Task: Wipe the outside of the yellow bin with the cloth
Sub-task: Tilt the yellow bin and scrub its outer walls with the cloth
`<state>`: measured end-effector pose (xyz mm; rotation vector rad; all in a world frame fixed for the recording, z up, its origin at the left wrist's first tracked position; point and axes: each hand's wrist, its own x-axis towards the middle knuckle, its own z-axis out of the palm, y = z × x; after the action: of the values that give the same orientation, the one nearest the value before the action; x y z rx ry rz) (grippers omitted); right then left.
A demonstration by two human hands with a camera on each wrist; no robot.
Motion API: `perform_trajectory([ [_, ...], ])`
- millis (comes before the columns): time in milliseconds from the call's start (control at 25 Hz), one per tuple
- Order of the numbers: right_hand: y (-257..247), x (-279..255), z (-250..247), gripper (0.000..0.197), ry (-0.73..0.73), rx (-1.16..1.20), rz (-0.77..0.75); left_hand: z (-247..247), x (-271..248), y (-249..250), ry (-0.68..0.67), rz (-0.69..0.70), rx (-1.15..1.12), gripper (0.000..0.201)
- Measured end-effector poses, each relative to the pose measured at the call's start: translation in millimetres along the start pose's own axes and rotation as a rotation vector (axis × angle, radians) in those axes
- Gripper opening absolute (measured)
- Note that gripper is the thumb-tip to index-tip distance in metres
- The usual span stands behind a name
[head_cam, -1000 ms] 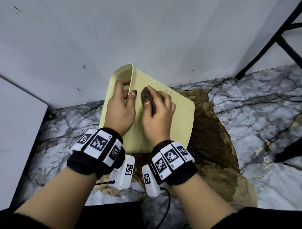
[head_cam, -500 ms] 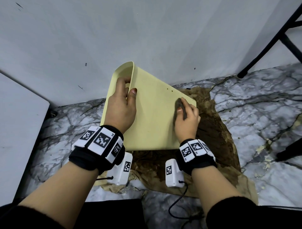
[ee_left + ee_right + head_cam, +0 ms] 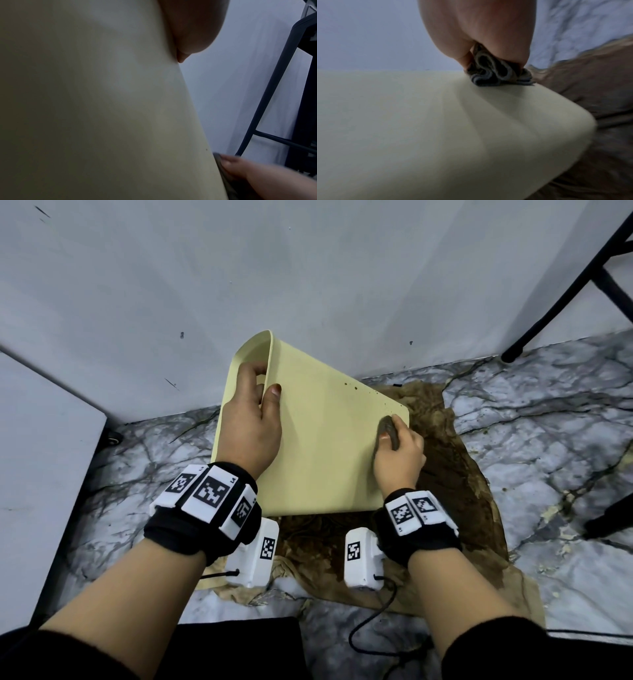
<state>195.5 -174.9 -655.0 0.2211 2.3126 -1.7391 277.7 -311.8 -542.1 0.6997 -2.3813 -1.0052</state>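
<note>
Right hand (image 3: 399, 455) grips a bunched grey cloth (image 3: 388, 433) against the tilted pale-yellow plastic bin's (image 3: 318, 440) base corner; left hand (image 3: 250, 419) clasps its rim. Hard pressing there could slide the cloth off the bin.

Left hand (image 3: 250, 419) is hooked over the rim of the pale yellow plastic bin (image 3: 318, 440), fingers inside, thumb outside. Right hand (image 3: 399, 453) is curled round a bunched dark grey cloth (image 3: 388, 431), pressed against the wall. Both forearms extended forward.
</note>
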Motion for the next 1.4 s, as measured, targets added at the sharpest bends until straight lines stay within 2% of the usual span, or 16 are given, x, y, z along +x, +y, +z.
perform_trajectory([
  [240, -63, -51, 47, 0.042, -0.072, 0.028, -0.507, 2, 1, 2, 0.024, 0.028, 0.037, 0.020],
  [400, -69, -55, 49, 0.042, -0.110, 0.036, -0.600, 2, 1, 0, 0.016, 0.047, 0.060, 0.021],
  [520, -60, -41, 41, 0.040, -0.105, 0.061, -0.555, 2, 2, 1, -0.018, 0.040, 0.060, 0.021],
  [760, -14, -6, 11, 0.038, -0.023, 0.056, -0.219, 2, 3, 17, -0.096, 0.021, 0.072, 0.023],
  [840, -2, 0, 4, 0.038, 0.002, 0.053, -0.167, 4, 3, 24, -0.126, 0.008, 0.095, 0.025],
  [960, 2, 1, 5, 0.037, 0.017, 0.055, -0.173, 7, 3, 33, -0.124, -0.031, 0.183, 0.029],
  [1040, 2, -2, 6, 0.037, 0.034, 0.070, -0.179, 6, 5, 37, -0.064, -0.032, 0.225, 0.027],
  [1120, 3, -7, 7, 0.037, 0.057, 0.074, -0.198, 5, 7, 40, -0.009, -0.034, 0.217, 0.023],
  [1240, 2, -13, 9, 0.034, 0.092, 0.092, -0.229, 7, 5, 42, 0.034, -0.047, 0.177, 0.033],
  [1400, -9, -17, 10, 0.033, 0.087, 0.122, -0.238, 11, 2, 38, 0.076, 0.010, 0.122, 0.032],
])
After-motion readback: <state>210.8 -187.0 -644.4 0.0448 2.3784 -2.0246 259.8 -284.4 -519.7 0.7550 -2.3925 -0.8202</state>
